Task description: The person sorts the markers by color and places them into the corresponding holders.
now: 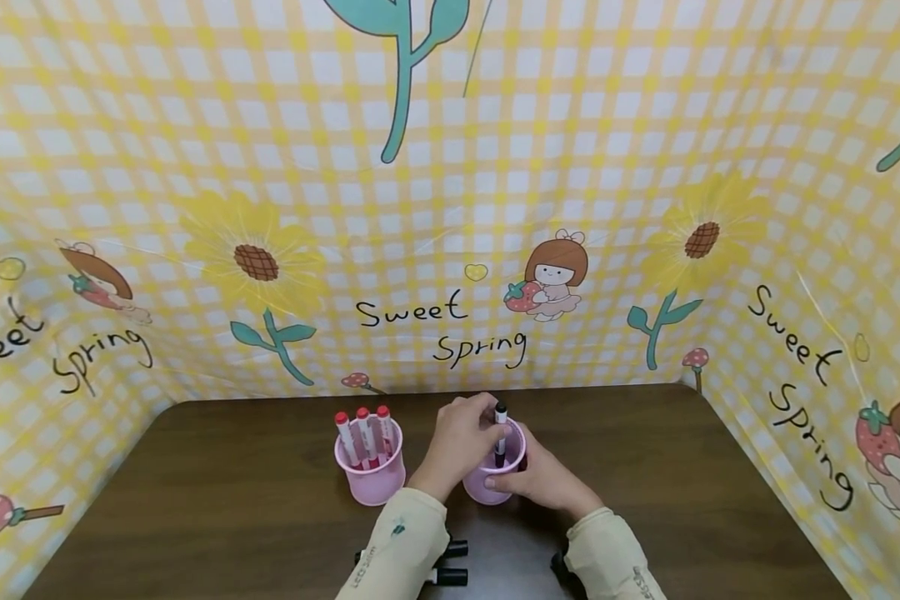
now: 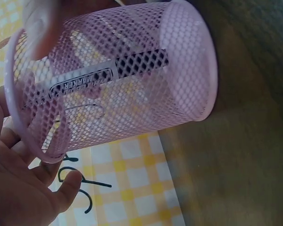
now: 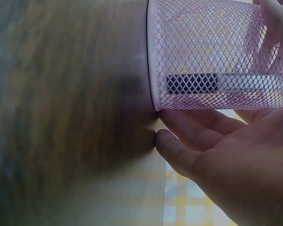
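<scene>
A black-capped marker (image 1: 501, 412) stands nearly upright inside a pink mesh pen cup (image 1: 486, 490). At the cup's rim, my left hand (image 1: 461, 440) pinches the upper part of that marker. The left wrist view shows the marker (image 2: 85, 81) through the mesh, its dark end close to the cup's base. My right hand (image 1: 553, 479) holds the same cup from the right, thumb across the front and fingers around the far side. In the right wrist view those fingers (image 3: 179, 148) lie along the cup wall (image 3: 203, 42), near its base.
Left of my hands stands a second pink mesh cup (image 1: 375, 485) with three red-capped markers (image 1: 366, 435). Black markers (image 1: 450, 577) lie on the brown table (image 1: 232, 508) by my left sleeve, partly hidden. A dark object (image 1: 560, 568) sits beside my right sleeve. Checked cloth (image 1: 420, 208) surrounds the table.
</scene>
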`<control>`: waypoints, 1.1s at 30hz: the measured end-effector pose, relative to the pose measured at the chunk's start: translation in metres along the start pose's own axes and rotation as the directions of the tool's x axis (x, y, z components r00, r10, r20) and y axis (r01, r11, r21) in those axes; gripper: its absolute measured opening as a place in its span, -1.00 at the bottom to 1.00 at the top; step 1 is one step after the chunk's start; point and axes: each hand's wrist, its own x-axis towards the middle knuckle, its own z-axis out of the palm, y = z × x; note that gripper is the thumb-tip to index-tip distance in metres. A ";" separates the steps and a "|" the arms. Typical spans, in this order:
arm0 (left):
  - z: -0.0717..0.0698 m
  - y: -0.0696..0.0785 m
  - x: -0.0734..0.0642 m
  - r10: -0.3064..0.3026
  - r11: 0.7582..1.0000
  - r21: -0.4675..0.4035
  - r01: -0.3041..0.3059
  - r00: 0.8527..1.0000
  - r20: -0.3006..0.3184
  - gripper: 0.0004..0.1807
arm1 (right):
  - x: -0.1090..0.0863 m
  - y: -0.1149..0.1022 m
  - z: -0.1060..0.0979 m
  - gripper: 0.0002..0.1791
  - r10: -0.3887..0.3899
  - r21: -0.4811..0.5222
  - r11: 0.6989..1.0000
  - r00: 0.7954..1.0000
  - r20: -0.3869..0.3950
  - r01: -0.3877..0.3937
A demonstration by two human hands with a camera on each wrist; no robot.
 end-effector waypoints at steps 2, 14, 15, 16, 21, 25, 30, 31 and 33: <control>0.001 0.000 0.000 0.012 1.000 0.002 -0.012 1.000 0.001 -0.78 | 0.000 0.000 0.000 0.02 0.004 -0.001 1.000 1.000 0.000 -0.004; 0.001 0.001 0.003 0.046 0.995 0.087 -0.048 0.999 0.017 -0.77 | 0.003 0.002 0.001 0.00 -0.032 -0.023 0.999 0.999 0.008 0.032; 0.001 0.000 0.003 0.046 0.995 0.087 -0.047 0.999 0.022 -0.77 | 0.004 0.002 0.001 0.00 -0.036 -0.025 0.999 0.999 0.008 0.036; 0.001 0.000 0.003 0.044 0.995 0.087 -0.046 0.999 0.025 -0.77 | 0.004 0.003 0.002 0.00 -0.038 -0.025 0.999 0.999 0.008 0.039; 0.000 -0.001 0.006 0.041 0.996 0.082 -0.044 0.998 0.038 -0.73 | 0.003 0.002 0.001 0.00 -0.023 -0.023 0.999 1.000 0.005 0.023; 0.000 -0.001 0.007 0.046 0.997 0.064 -0.049 0.998 0.054 -0.71 | 0.002 0.001 0.001 -0.01 -0.002 -0.021 1.000 1.000 0.001 0.002; 0.000 0.001 0.007 0.051 0.997 0.059 -0.055 0.997 0.061 -0.71 | 0.000 -0.001 0.001 -0.02 -0.004 -0.010 1.000 1.000 0.005 0.004; 0.000 0.001 0.007 0.053 0.996 0.062 -0.056 0.997 0.060 -0.72 | -0.001 -0.001 0.001 -0.02 -0.005 -0.006 1.000 1.000 0.005 0.005; 0.000 0.002 0.006 0.055 0.996 0.067 -0.058 0.997 0.058 -0.72 | -0.001 -0.002 0.000 -0.02 -0.008 0.001 1.000 1.000 0.003 0.008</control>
